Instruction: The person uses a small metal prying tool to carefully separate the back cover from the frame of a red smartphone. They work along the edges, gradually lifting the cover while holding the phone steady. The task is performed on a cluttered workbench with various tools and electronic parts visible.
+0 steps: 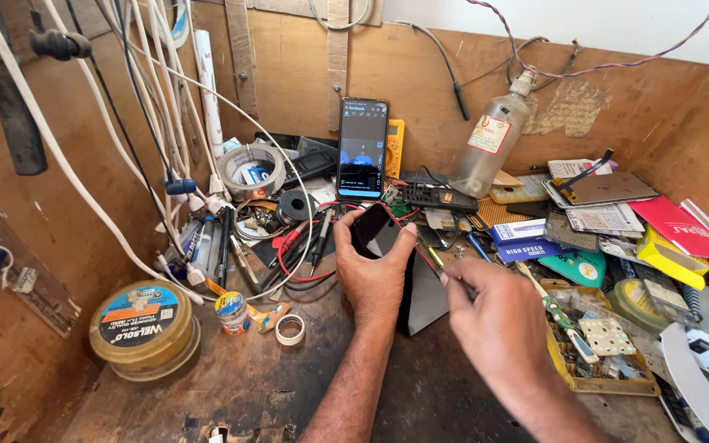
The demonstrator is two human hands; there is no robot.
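Phone (pixel 373 230) repair work is seen at a cluttered wooden bench (pixel 272 385). The small dark phone is gripped in the left hand (pixel 375 275), thumb on one edge and fingers wrapped round the other, and is held just above a dark flat sheet (pixel 425 297) lying on the bench. A thin tool (pixel 434 264) with a green mark on its shaft is pinched between thumb and forefinger of the right hand (pixel 494 316), and its tip is brought to the phone's right edge. The phone appears whole and closed; no part is seen lifted off, so the work is judged to be at an early stage. A second phone (pixel 363 148), its screen lit, is propped against the back wall, beside a clear bottle (pixel 490 143). A round tin (pixel 143 328) sits well to the left.
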